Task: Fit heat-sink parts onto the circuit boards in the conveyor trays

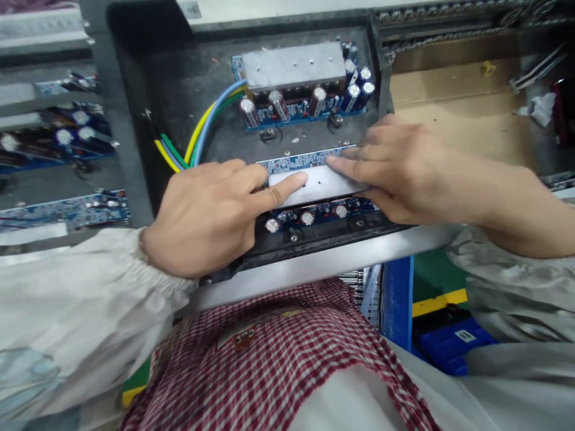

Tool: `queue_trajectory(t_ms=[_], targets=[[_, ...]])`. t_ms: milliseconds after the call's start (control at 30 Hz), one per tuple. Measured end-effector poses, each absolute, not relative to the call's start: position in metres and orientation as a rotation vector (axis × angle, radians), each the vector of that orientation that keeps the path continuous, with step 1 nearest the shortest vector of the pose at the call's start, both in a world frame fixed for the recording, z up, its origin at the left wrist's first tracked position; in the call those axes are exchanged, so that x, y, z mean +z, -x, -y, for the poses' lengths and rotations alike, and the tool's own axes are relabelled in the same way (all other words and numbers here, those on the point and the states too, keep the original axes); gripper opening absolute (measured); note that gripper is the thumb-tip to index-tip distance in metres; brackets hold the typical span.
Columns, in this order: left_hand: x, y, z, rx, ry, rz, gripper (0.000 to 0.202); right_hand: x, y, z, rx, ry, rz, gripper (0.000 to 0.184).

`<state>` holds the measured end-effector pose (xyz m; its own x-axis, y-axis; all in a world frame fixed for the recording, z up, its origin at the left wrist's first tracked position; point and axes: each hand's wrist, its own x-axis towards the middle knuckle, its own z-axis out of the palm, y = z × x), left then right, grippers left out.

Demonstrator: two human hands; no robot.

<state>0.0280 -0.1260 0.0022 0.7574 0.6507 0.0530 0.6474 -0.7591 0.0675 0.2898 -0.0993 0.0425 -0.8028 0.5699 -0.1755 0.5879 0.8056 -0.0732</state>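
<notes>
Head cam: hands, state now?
Left hand: open, index finger on the metal bar.
Right hand: open, fingers flat on the bar and circuit board.

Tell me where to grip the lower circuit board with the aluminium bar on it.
Best grip the aluminium bar from above, along its long sides, where the left hand and right hand rest: it is a long, flat strip across the board. Avoid the round capacitors on the near side and the thin far board edge.
</notes>
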Motion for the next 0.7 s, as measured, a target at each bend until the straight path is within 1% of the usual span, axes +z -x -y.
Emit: queue_trajectory(t_ms=[100,233,333,400,533,700], targets=[[0.001,-0.027,0.125,0.098,-2.819,-1.068,0.048,0.042,-0.290,0.097,-0.286,-0.933,-2.851,0.039],[0.000,-0.027,0.123,0.191,-2.696,-1.038,0.046,0.043,-0.289,0.096,-0.212,-0.804,-2.868,0.050],[0.001,-0.027,0.122,0.216,-2.619,-1.018,0.045,0.043,-0.289,0.098,-0.183,-0.836,-2.875,0.054],[0.001,-0.027,0.123,0.226,-2.601,-1.007,0.045,0.043,-0.289,0.100,-0.184,-0.851,-2.876,0.054],[0.001,-0.027,0.123,0.196,-2.677,-0.992,0.049,0.045,-0.290,0.101,-0.145,-0.833,-2.859,0.048],[0.000,-0.029,0.123,0.221,-2.662,-0.980,0.053,0.051,-0.280,0.103,0.079,-0.729,-2.777,0.046]])
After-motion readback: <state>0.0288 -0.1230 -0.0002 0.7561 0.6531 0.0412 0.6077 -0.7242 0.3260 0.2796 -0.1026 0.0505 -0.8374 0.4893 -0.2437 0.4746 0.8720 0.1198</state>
